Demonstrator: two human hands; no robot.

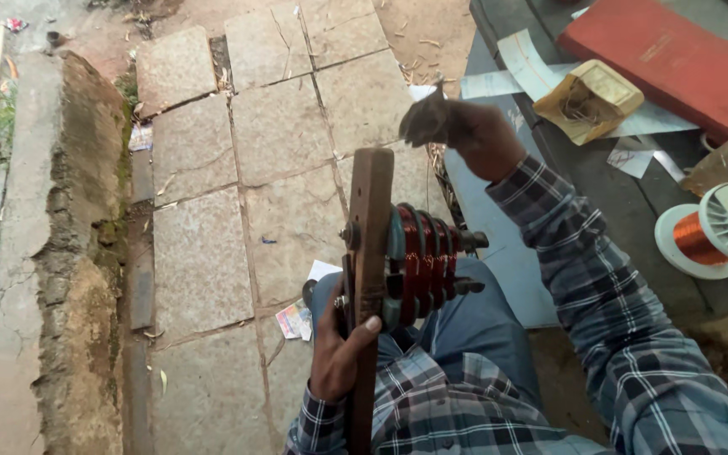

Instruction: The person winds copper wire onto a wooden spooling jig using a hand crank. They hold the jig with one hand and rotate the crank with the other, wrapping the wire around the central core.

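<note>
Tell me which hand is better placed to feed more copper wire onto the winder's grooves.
Probably the right hand: it is raised just above the red wound coils and looks pinched, perhaps on wire too thin to see. The left hand is gripping the wooden winder board, steadying it.

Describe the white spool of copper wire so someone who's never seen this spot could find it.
Look to the dark workbench on the right, below the red flat case. Near its right edge lies a white plastic spool on its side, the only item wound with bright orange-copper wire.

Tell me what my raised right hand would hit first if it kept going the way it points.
The right hand points up and away, toward the grey stone paving slabs. Nothing visibly stands between them, though depth is unclear.
</note>
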